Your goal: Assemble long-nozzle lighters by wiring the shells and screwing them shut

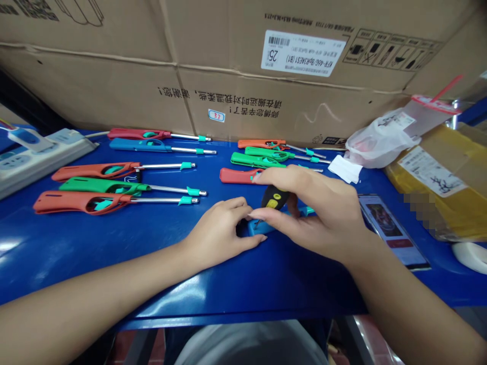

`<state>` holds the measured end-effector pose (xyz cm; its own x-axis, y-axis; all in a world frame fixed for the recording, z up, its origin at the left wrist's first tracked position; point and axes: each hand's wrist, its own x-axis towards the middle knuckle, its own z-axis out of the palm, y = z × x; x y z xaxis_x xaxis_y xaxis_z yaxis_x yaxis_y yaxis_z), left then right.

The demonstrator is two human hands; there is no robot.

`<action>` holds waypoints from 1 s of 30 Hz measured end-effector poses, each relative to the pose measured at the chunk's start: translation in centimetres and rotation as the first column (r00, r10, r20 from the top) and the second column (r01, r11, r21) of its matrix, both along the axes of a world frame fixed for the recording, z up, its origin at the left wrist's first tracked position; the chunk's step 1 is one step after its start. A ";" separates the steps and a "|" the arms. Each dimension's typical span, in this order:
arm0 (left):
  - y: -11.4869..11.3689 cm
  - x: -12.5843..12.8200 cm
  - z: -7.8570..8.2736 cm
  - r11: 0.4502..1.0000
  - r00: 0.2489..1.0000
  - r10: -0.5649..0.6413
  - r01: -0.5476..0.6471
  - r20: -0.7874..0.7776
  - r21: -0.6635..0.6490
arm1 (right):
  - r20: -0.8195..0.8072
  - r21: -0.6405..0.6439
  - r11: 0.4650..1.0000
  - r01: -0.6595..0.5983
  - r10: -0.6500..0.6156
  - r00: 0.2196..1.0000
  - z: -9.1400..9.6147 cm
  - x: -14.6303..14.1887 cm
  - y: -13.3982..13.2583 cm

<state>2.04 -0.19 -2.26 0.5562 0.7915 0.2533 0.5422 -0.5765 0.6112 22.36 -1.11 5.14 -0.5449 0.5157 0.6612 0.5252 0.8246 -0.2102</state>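
Note:
On the blue table, a blue gas lighter (257, 228) lies flat, largely covered by my hands. The thumb and fingers of my left hand (218, 228) close around its handle end and hold it down. My right hand (323, 213) grips a small screwdriver (274, 196) with a black and yellow handle. Its thin tip points down at the lighter's handle; whether it sits in a screw I cannot tell. A red lighter (238, 176) lies just beyond my right fingers, partly hidden. Behind it are two green lighters (254, 160) and an orange lighter (262, 144).
Several more lighters (81, 202) lie in a row at the left, beside a white power strip (57, 152). A large cardboard box (228, 76) walls off the back. At the right are a phone (391, 228), a bagged cup (384, 137) and a taped parcel (449, 177).

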 end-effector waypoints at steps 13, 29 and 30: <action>0.1 0.0 -0.1 0.997 0.999 -0.035 0.036 0.024 -0.071 | -0.055 -0.039 0.996 -0.078 0.076 0.996 -0.7 -0.6 -0.1; 0.0 -0.1 -0.3 1.000 1.000 -0.014 0.014 0.022 0.003 | -0.117 -0.080 0.984 -0.158 0.149 0.982 -0.1 0.0 0.3; 0.0 0.0 -0.2 1.000 1.000 -0.012 0.012 0.016 0.015 | -0.112 -0.069 0.988 -0.136 0.128 0.985 -0.1 0.0 0.4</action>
